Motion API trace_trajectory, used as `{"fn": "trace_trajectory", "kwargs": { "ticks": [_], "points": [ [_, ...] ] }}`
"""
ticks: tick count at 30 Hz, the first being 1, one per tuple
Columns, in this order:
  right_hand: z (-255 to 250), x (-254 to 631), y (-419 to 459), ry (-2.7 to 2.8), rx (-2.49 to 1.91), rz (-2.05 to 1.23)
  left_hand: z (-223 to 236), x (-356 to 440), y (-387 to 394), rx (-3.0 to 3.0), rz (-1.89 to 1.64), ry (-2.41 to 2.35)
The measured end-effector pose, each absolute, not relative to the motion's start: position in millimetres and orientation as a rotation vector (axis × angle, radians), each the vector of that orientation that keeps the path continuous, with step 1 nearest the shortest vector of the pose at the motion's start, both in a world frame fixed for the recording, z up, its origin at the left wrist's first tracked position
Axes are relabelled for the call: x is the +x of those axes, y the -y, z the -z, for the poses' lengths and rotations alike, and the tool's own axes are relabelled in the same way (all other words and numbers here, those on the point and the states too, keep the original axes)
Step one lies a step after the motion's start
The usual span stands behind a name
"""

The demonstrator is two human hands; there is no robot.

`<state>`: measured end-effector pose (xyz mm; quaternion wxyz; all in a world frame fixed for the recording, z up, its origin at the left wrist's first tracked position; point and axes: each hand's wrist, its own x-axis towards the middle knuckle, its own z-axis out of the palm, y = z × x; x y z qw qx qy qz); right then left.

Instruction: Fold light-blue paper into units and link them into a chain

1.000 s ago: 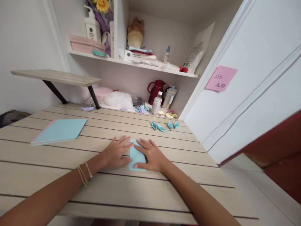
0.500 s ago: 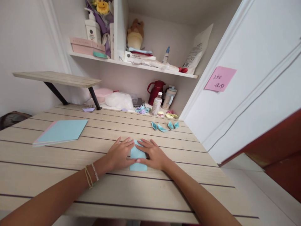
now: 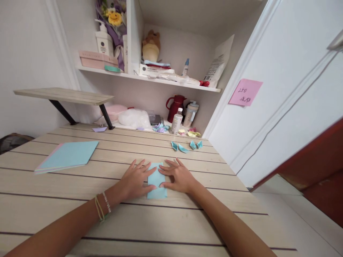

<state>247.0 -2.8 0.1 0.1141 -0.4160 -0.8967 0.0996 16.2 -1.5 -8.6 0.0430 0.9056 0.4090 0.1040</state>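
**Two hands flatten a blue paper on a slatted table**

Both bare forearms reach in from the near edge of the pale wooden table (image 3: pixel 187 217), the left wrist ringed with thin bracelets (image 3: pixel 103 207). The left hand (image 3: pixel 134 180) and the right hand (image 3: pixel 180 177) lie flat, fingers spread, gripping nothing. Between them rests a folded light-blue paper (image 3: pixel 156 180), its sides pinned under the fingertips and thumbs of both hands while its near edge shows bare.

Further left, well apart from the hands, lies a stack of coloured sheets (image 3: pixel 66 156) with blue on top. Beyond the hands, small folded blue paper pieces (image 3: pixel 186 146) sit in a row. At the back stand a red jug (image 3: pixel 174 107) and a small bottle (image 3: pixel 176 121), under a cluttered white shelf (image 3: pixel 150 76). A pink note (image 3: pixel 245 92) sticks to the white door on the right.
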Motion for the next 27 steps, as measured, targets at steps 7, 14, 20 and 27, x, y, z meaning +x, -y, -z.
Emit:
{"fn": "trace_trajectory", "kwargs": {
  "ticks": [7,14,20,27],
  "points": [
    [-2,253,0,2.639,-1.272,-0.418,9,15,3,2.796,-0.322,-1.249],
    [0,256,-1,2.640,-1.310,-0.460,6,17,-1,2.919,-0.336,-1.023],
    [2,258,-2,2.662,-1.300,-0.477,2,19,-11,2.965,-0.293,-0.766],
    [4,259,-2,2.636,-1.321,-0.482,-12,26,-6,2.985,-0.237,-0.577]
  ]
}}
